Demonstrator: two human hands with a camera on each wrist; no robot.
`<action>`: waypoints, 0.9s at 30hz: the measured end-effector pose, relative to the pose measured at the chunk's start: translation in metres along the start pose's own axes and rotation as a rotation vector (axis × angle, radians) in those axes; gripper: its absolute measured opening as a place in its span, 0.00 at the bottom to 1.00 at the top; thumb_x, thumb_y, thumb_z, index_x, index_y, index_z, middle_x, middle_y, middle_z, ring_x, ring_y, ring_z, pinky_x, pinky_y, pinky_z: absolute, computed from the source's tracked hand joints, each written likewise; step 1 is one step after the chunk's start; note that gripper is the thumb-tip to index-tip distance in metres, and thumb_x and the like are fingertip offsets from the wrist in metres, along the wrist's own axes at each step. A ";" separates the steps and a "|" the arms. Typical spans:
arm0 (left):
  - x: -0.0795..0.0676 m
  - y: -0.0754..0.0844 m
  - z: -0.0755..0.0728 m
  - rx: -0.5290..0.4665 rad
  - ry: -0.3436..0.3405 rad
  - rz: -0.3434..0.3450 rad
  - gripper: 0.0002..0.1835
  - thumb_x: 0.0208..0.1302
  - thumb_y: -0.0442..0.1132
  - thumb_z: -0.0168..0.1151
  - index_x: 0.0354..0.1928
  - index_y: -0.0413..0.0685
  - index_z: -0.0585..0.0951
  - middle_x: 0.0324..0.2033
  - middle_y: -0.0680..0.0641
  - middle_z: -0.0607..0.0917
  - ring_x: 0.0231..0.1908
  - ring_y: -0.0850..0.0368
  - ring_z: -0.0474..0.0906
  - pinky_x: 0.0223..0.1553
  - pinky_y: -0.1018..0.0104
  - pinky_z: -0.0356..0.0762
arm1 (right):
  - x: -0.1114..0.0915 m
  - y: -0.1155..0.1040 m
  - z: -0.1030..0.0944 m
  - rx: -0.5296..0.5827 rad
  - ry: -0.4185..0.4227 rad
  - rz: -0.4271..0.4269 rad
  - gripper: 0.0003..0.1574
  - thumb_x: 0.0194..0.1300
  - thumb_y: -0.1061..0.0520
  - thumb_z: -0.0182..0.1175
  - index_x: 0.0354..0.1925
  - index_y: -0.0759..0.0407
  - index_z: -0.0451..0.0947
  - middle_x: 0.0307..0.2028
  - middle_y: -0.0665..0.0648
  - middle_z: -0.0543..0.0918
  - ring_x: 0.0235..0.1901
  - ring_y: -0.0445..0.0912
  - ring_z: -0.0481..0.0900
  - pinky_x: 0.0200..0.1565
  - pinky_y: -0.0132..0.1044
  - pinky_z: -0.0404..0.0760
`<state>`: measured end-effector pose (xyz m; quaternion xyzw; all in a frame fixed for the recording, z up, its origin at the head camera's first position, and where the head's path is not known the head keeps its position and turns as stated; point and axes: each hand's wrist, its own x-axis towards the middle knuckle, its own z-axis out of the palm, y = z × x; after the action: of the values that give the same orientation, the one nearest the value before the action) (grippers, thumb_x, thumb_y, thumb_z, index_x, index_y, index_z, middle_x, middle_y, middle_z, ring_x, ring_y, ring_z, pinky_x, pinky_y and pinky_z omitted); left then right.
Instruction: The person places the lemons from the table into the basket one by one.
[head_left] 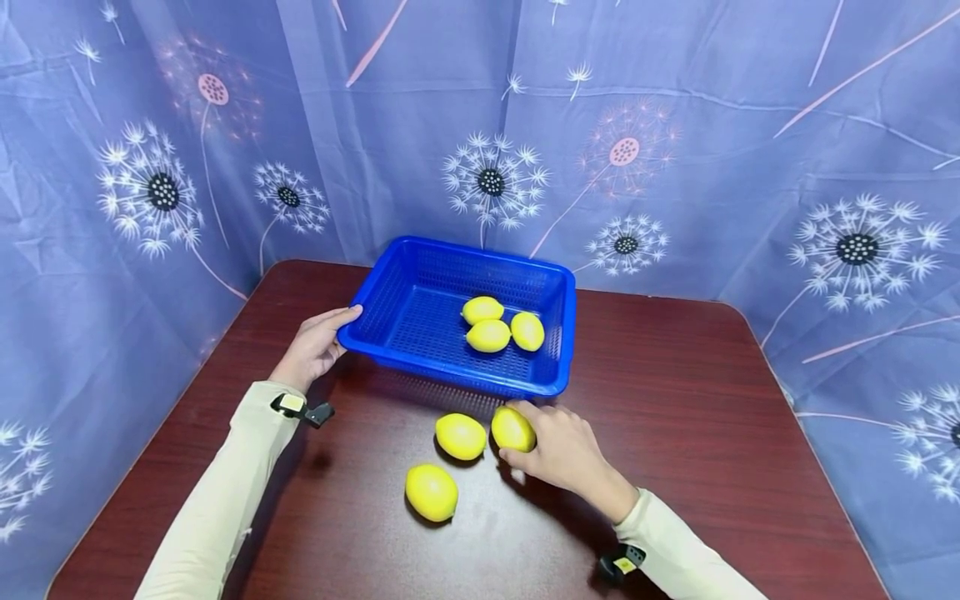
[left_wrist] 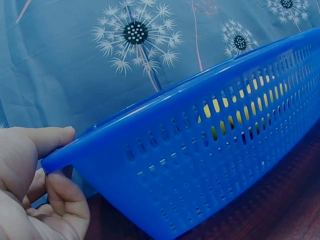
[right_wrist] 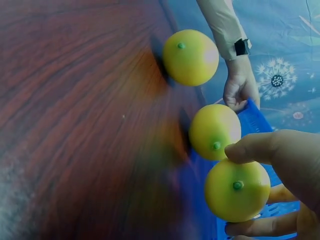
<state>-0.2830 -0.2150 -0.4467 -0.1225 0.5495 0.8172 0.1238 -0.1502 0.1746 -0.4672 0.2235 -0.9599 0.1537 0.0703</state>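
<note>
A blue plastic basket with slotted walls stands on the table, three lemons lying in its right part. My left hand grips the basket's left front corner, thumb over the rim and fingers curled beneath it, as the left wrist view shows at the rim. In front of the basket, my right hand holds a lemon between thumb and fingers. Just left of that one sits a second lemon. Nearer the front lies a third lemon, which appears uppermost in the right wrist view.
The dark red wooden table has rounded far corners. Behind it and along its sides hangs a blue curtain with a dandelion print, close to the basket's back edge. Both wrists wear a black strap with a small camera.
</note>
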 end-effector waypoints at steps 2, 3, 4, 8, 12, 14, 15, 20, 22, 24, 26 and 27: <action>0.000 -0.001 0.000 0.001 0.000 0.002 0.03 0.72 0.40 0.65 0.43 0.50 0.85 0.34 0.53 0.90 0.35 0.62 0.88 0.39 0.71 0.86 | -0.002 -0.001 -0.003 0.016 0.003 -0.005 0.37 0.51 0.33 0.75 0.57 0.45 0.81 0.33 0.46 0.84 0.29 0.43 0.77 0.22 0.34 0.72; 0.000 -0.001 0.000 0.001 -0.001 0.002 0.03 0.72 0.40 0.65 0.43 0.50 0.85 0.34 0.53 0.90 0.35 0.62 0.88 0.39 0.71 0.86 | -0.003 -0.002 -0.004 0.018 0.003 -0.007 0.37 0.51 0.33 0.75 0.57 0.44 0.81 0.34 0.45 0.85 0.29 0.42 0.77 0.23 0.34 0.72; -0.001 -0.001 0.000 0.003 -0.001 0.002 0.03 0.72 0.40 0.65 0.43 0.50 0.84 0.34 0.53 0.90 0.35 0.62 0.88 0.39 0.71 0.86 | -0.003 -0.003 -0.006 0.026 0.003 -0.009 0.37 0.51 0.33 0.75 0.57 0.44 0.81 0.35 0.45 0.85 0.29 0.42 0.77 0.24 0.34 0.72; -0.002 0.000 0.000 0.008 0.004 -0.001 0.04 0.72 0.40 0.66 0.44 0.50 0.84 0.34 0.53 0.90 0.34 0.63 0.88 0.38 0.72 0.86 | -0.006 -0.005 -0.017 0.090 -0.004 -0.032 0.38 0.51 0.34 0.76 0.58 0.46 0.81 0.40 0.47 0.87 0.31 0.42 0.79 0.27 0.32 0.74; -0.003 0.000 0.001 0.013 0.002 0.000 0.07 0.72 0.41 0.66 0.47 0.49 0.83 0.34 0.52 0.90 0.34 0.62 0.88 0.38 0.72 0.86 | -0.006 -0.005 -0.033 0.199 -0.051 -0.082 0.38 0.54 0.35 0.76 0.60 0.45 0.80 0.42 0.45 0.87 0.34 0.38 0.82 0.31 0.30 0.77; -0.003 0.000 0.001 0.012 0.002 0.000 0.06 0.72 0.41 0.66 0.47 0.49 0.83 0.34 0.52 0.90 0.34 0.62 0.88 0.38 0.72 0.86 | -0.005 -0.005 -0.041 0.239 -0.071 -0.119 0.38 0.55 0.35 0.75 0.60 0.45 0.80 0.43 0.43 0.87 0.34 0.35 0.82 0.33 0.30 0.78; -0.002 0.000 0.000 0.010 0.003 -0.001 0.06 0.72 0.41 0.66 0.46 0.50 0.83 0.34 0.53 0.90 0.34 0.62 0.88 0.38 0.72 0.86 | -0.005 -0.005 -0.044 0.253 -0.080 -0.133 0.37 0.55 0.35 0.75 0.60 0.44 0.80 0.43 0.43 0.87 0.34 0.35 0.82 0.33 0.30 0.78; -0.002 0.000 0.000 0.004 0.012 -0.004 0.04 0.71 0.41 0.67 0.44 0.51 0.85 0.33 0.52 0.90 0.33 0.62 0.88 0.38 0.71 0.86 | 0.001 -0.004 -0.060 0.324 -0.108 -0.197 0.37 0.56 0.37 0.75 0.61 0.44 0.79 0.41 0.42 0.86 0.30 0.36 0.81 0.33 0.30 0.79; -0.002 0.001 0.001 0.004 0.011 -0.006 0.04 0.71 0.41 0.67 0.44 0.51 0.84 0.33 0.52 0.90 0.33 0.61 0.88 0.39 0.71 0.86 | 0.005 -0.003 -0.067 0.356 -0.134 -0.216 0.37 0.56 0.38 0.76 0.61 0.45 0.79 0.39 0.42 0.86 0.28 0.36 0.80 0.32 0.30 0.79; -0.002 0.001 0.002 0.000 0.010 -0.009 0.03 0.71 0.40 0.66 0.43 0.51 0.84 0.33 0.52 0.90 0.33 0.61 0.88 0.39 0.70 0.86 | 0.011 0.000 -0.075 0.389 -0.170 -0.235 0.38 0.56 0.38 0.76 0.62 0.45 0.78 0.38 0.43 0.86 0.26 0.35 0.80 0.30 0.30 0.80; -0.002 0.001 0.003 -0.005 0.013 -0.012 0.03 0.71 0.40 0.66 0.42 0.51 0.85 0.33 0.52 0.90 0.33 0.61 0.89 0.38 0.70 0.87 | 0.018 0.003 -0.083 0.419 -0.209 -0.256 0.37 0.57 0.39 0.76 0.62 0.44 0.78 0.36 0.43 0.85 0.25 0.36 0.80 0.28 0.31 0.81; -0.002 0.002 0.003 -0.011 0.010 -0.015 0.03 0.71 0.39 0.66 0.42 0.50 0.85 0.33 0.52 0.90 0.33 0.61 0.89 0.38 0.70 0.87 | 0.023 0.005 -0.087 0.427 -0.223 -0.272 0.36 0.57 0.39 0.76 0.62 0.43 0.78 0.36 0.43 0.85 0.24 0.36 0.80 0.27 0.31 0.81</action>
<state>-0.2816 -0.2134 -0.4435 -0.1316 0.5445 0.8187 0.1264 -0.1668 0.1975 -0.3821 0.3756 -0.8687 0.3163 -0.0647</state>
